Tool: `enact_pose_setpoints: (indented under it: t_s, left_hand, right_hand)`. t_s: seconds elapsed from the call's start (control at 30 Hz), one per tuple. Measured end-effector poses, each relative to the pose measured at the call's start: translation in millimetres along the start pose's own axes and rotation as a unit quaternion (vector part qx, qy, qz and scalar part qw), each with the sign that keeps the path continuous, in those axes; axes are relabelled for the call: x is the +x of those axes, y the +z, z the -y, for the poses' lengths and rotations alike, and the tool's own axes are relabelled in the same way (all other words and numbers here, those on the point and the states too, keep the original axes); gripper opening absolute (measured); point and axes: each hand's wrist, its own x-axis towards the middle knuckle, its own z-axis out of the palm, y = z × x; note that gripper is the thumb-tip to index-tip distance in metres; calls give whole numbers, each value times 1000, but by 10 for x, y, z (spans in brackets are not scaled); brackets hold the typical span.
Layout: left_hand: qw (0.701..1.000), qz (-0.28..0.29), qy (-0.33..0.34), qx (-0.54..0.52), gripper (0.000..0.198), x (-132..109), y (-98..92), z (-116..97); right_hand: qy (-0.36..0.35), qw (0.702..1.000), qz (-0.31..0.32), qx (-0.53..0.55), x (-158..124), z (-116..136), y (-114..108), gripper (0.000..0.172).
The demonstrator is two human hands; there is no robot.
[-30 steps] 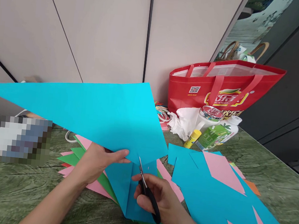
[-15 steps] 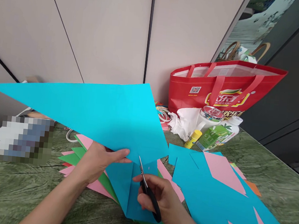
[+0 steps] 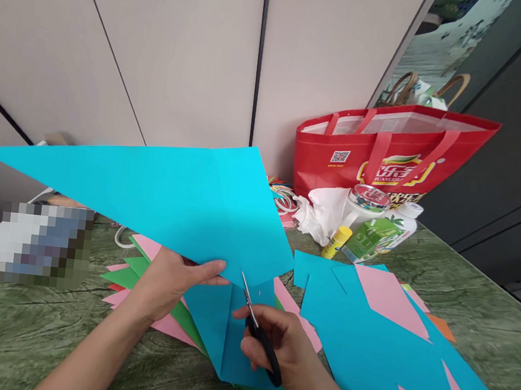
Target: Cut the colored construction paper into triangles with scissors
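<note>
My left hand (image 3: 170, 285) pinches the lower edge of a large pointed sheet of blue paper (image 3: 172, 195), thumb on top, and keeps it raised above the table. In my right hand (image 3: 275, 345) is a pair of scissors (image 3: 260, 338) with black handles. Their blades point up and away, with the tip at the sheet's lower edge, right of my left thumb. Below lies a stack of folded paper in blue, green and pink (image 3: 211, 314), partly covered by my hands and the raised sheet.
Blue paper (image 3: 365, 349) and pink cut pieces (image 3: 393, 302) lie at the right. Behind them are a yellow glue stick (image 3: 337, 242), a green carton (image 3: 372, 239), a lidded mug (image 3: 366, 201), crumpled tissue (image 3: 316, 216) and a red bag (image 3: 338, 160). A blurred-out item (image 3: 45, 244) is at the left.
Almost nothing differs. Both hands, the scissors and the blue sheet stay in nearly the same place, with only a very slight shift.
</note>
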Motion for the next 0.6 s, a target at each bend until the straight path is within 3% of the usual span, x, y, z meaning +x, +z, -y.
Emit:
enact_pose_setpoints:
  t_s: [0.27, 0.6]
  left_hand:
    - [1000, 4, -1, -10, 18, 2, -19, 1]
    - [999, -9, -34, 17, 21, 5, -57, 10]
  right_hand:
    - [-11, 998, 16, 68, 19, -62, -8, 32]
    - [3, 996, 1, 93, 28, -90, -20, 32]
